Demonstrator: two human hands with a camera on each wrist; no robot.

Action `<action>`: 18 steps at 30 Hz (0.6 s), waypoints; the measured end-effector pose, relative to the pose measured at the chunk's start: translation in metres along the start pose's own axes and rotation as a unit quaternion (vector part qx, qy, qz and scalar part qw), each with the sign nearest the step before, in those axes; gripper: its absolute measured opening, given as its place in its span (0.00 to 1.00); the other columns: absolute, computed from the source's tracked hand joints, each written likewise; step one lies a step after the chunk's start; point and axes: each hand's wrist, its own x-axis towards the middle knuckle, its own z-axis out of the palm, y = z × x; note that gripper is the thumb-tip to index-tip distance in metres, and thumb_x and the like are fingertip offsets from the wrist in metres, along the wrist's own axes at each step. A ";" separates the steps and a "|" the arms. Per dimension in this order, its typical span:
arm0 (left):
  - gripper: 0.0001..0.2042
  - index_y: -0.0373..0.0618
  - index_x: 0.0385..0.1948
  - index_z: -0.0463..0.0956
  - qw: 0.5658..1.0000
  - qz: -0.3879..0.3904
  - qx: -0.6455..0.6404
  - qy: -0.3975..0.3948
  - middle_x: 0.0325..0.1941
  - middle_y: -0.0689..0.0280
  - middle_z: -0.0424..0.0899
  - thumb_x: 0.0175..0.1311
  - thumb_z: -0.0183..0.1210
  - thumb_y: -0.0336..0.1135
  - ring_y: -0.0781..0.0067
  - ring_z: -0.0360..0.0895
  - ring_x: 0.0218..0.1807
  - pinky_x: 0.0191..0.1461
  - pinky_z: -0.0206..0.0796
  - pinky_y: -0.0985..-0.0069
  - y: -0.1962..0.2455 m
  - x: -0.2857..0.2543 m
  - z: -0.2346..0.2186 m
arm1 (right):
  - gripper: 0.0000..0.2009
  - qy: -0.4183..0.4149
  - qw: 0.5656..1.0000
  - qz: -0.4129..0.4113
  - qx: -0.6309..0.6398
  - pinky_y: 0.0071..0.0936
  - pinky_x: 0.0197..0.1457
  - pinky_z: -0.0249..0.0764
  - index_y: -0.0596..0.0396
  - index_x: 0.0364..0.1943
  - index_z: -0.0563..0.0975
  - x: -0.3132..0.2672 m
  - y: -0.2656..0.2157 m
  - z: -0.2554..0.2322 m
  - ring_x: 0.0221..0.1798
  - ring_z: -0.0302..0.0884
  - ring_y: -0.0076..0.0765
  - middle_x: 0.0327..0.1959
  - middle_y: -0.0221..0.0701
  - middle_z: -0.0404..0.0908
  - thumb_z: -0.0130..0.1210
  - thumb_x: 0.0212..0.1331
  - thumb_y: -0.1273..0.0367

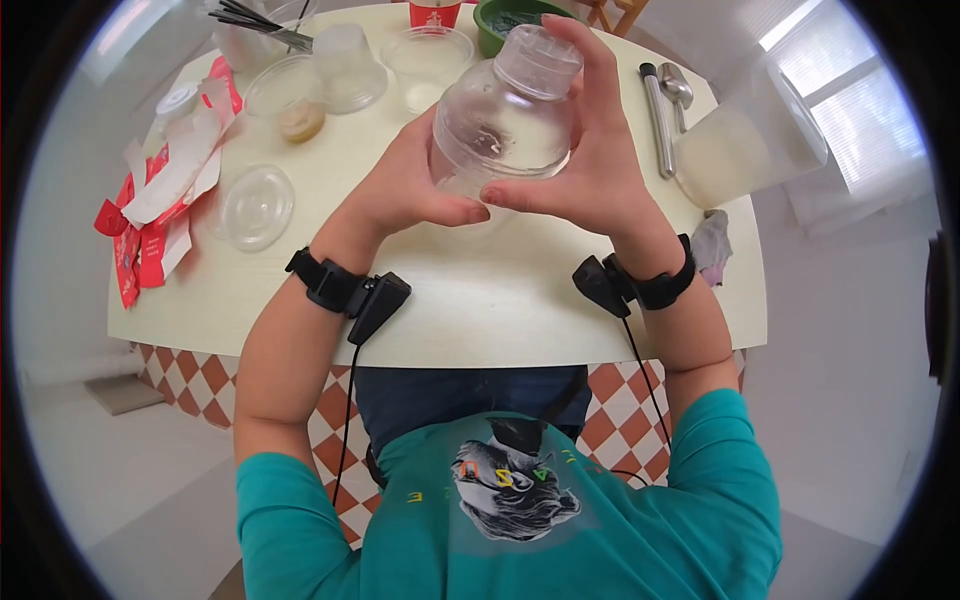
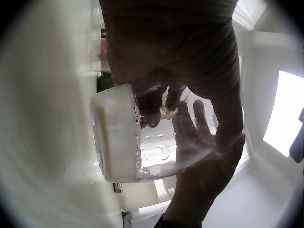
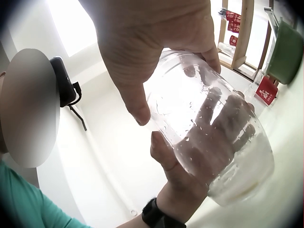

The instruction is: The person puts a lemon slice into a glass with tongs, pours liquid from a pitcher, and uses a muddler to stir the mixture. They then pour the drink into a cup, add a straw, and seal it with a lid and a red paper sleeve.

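Note:
A clear shaker-like jar (image 1: 505, 125) with a translucent cap is held up over the table by both hands. My left hand (image 1: 405, 185) grips its lower side, thumb across the front. My right hand (image 1: 590, 150) wraps the other side, with fingers up by the cap. Droplets cling to the wall of the jar (image 2: 156, 147) in the left wrist view, and whitish contents lie at its base end. In the right wrist view the jar (image 3: 190, 109) is tilted, my right hand (image 3: 152, 42) above and my left hand (image 3: 204, 152) behind and below.
Torn red-and-white packaging (image 1: 165, 190) and a clear lid (image 1: 256, 207) lie at the left. Plastic cups (image 1: 345, 70) and a green bowl (image 1: 500, 25) stand at the back. On the right are a metal rod (image 1: 658, 120), a scoop (image 1: 677, 88), a large pitcher (image 1: 745, 140) and a grey cloth (image 1: 712, 242).

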 end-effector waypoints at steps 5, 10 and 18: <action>0.46 0.39 0.60 0.60 0.999 0.014 0.027 -0.013 0.53 0.62 0.73 0.30 0.73 0.34 0.68 0.71 0.56 0.61 0.62 0.71 -0.018 0.002 -0.006 | 0.58 0.042 0.999 -0.017 0.017 0.37 0.67 0.61 0.53 0.68 0.43 0.007 -0.005 -0.018 0.66 0.60 0.40 0.62 0.40 0.57 0.77 0.33 0.68; 0.47 0.42 0.60 0.60 1.000 0.003 0.016 -0.011 0.53 0.58 0.72 0.29 0.74 0.35 0.66 0.70 0.57 0.60 0.61 0.71 -0.022 0.005 -0.008 | 0.46 0.182 0.976 0.045 -0.111 0.33 0.60 0.66 0.58 0.64 0.56 0.012 -0.019 -0.033 0.58 0.67 0.35 0.58 0.38 0.65 0.72 0.40 0.67; 0.49 0.46 0.61 0.59 0.999 -0.021 0.025 -0.001 0.55 0.60 0.72 0.27 0.75 0.37 0.66 0.68 0.59 0.62 0.59 0.69 -0.020 0.003 -0.012 | 0.49 0.105 0.896 0.222 -0.369 0.37 0.54 0.74 0.55 0.63 0.55 -0.010 0.027 -0.059 0.52 0.76 0.53 0.52 0.50 0.74 0.70 0.31 0.63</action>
